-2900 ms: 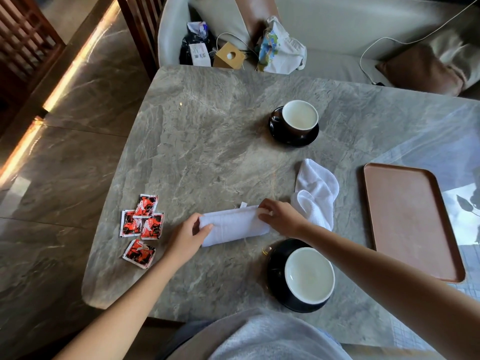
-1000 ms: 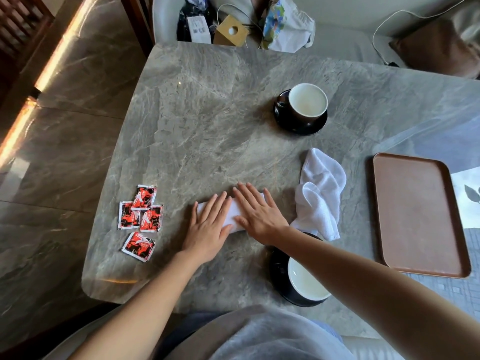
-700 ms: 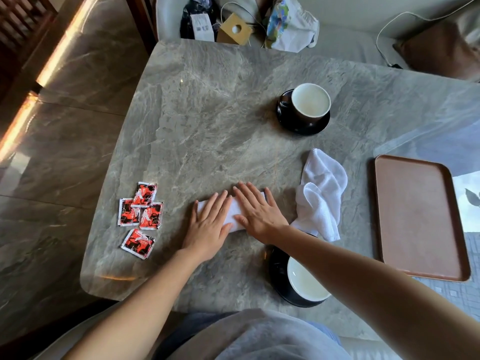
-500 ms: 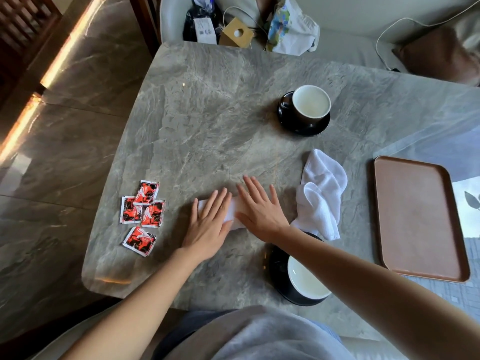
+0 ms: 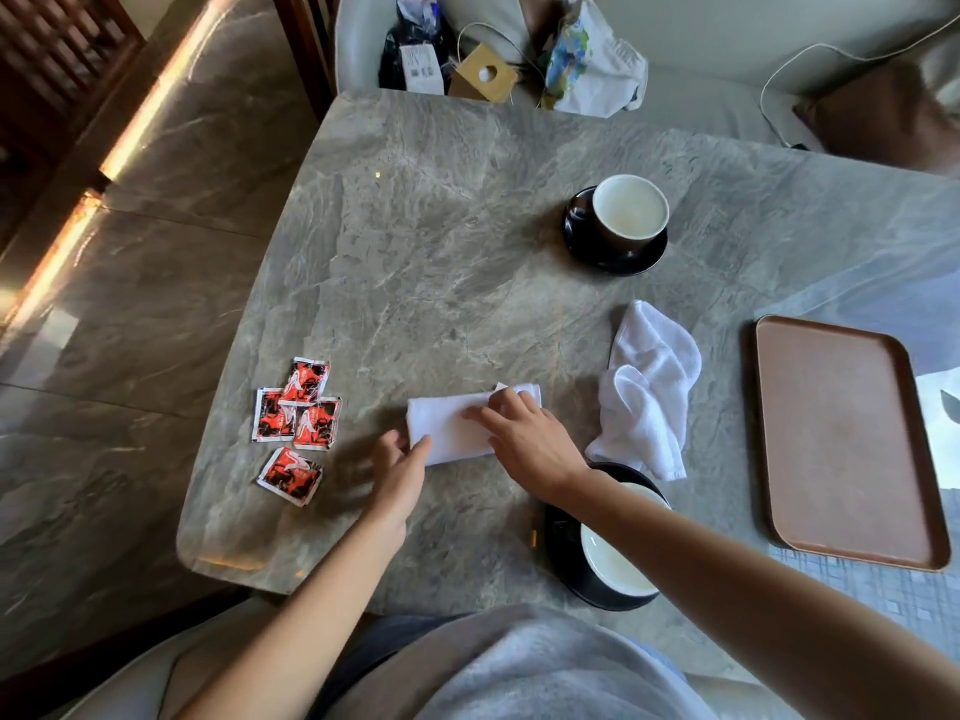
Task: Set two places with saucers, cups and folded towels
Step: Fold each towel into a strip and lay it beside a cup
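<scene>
Pressing folded towel (image 5: pixel 448 424) at six o'clock on table (image 5: pixel 441 252).
With right hand (image 5: pixel 527 441) flat on top; left hand (image 5: pixel 400 472) relaxed, blurred, touching nine o'clock end.

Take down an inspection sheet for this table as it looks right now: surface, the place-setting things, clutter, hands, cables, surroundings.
Surface: grey marble table, sun glare on its right side.
Job's things: folded towel lies flat near the front; loose towel is crumpled to its right; near cup stands on near saucer, partly hidden by the right arm; far cup stands on far saucer.
Clutter: four red sachets left of the folded towel; brown tray at right, nothing on it.
Hands: right hand rests on the folded towel; left hand, blurred, touches its left end, grip unclear.
Cables: white cable on the sofa.
Surroundings: sofa with bags, box, cushion; stone floor at left.
</scene>
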Demonstrator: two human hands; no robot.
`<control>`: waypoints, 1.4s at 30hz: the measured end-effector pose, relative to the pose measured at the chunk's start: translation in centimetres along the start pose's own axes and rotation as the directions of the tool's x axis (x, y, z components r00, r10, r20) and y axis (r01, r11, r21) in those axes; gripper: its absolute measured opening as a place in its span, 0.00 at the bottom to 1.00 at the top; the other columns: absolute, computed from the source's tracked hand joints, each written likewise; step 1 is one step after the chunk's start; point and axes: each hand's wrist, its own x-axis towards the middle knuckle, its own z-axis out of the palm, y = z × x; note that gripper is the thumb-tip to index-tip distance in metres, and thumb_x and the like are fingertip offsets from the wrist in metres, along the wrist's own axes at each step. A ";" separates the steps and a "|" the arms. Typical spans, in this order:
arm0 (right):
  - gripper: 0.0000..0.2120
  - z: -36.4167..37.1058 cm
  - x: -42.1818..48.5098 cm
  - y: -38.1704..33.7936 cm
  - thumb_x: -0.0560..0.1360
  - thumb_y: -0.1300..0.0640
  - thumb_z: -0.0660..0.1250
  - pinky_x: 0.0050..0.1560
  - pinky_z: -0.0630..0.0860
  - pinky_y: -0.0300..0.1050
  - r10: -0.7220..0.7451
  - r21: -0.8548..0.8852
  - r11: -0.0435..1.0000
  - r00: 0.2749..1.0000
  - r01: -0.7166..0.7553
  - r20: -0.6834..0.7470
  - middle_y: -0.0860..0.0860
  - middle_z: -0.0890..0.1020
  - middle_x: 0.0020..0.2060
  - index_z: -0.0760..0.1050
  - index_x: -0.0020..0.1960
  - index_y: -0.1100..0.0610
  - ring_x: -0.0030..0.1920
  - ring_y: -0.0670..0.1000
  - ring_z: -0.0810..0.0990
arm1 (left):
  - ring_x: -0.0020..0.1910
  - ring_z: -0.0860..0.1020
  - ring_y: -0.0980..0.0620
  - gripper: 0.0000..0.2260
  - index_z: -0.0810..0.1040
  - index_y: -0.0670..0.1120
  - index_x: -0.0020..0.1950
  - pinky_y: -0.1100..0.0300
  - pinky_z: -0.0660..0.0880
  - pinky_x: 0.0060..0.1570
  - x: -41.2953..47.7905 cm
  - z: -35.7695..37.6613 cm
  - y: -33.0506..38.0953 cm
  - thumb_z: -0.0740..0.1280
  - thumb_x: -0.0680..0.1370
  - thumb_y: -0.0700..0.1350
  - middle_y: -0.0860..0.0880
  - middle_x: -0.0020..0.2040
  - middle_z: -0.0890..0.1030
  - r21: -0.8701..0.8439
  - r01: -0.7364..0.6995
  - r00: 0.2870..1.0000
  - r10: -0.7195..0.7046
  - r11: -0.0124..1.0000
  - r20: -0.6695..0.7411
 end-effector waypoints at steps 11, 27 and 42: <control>0.19 -1.2 -0.1 1.1 0.75 0.55 0.65 0.49 0.75 0.52 0.088 0.402 0.912 0.996 -0.079 -0.003 0.48 0.70 0.57 0.70 0.65 0.46 0.59 0.51 0.68 | 0.45 0.74 0.54 0.08 0.73 0.50 0.52 0.60 0.68 0.41 0.9 2.0 2.6 0.67 0.75 0.50 0.53 0.43 0.76 -0.202 0.086 0.996 -0.080 0.976 0.035; 0.21 -13.2 -3.0 8.2 0.70 0.50 0.71 0.56 0.75 0.50 0.053 0.916 0.364 0.985 -0.170 0.162 0.55 0.82 0.50 0.74 0.59 0.58 0.52 0.49 0.79 | 0.46 0.83 0.54 0.13 0.80 0.51 0.50 0.59 0.79 0.42 1.2 9.2 16.6 0.70 0.69 0.54 0.52 0.46 0.84 -0.074 -0.181 0.822 0.192 0.981 0.536; 0.13 -10.2 -3.4 19.2 0.78 0.58 0.64 0.49 0.79 0.55 0.619 0.992 0.032 0.781 -0.122 0.076 0.59 0.80 0.42 0.76 0.54 0.68 0.44 0.53 0.80 | 0.55 0.78 0.45 0.20 0.69 0.40 0.66 0.50 0.76 0.56 3.8 28.0 16.1 0.67 0.75 0.41 0.39 0.61 0.77 -0.054 -0.156 0.890 0.164 0.986 0.426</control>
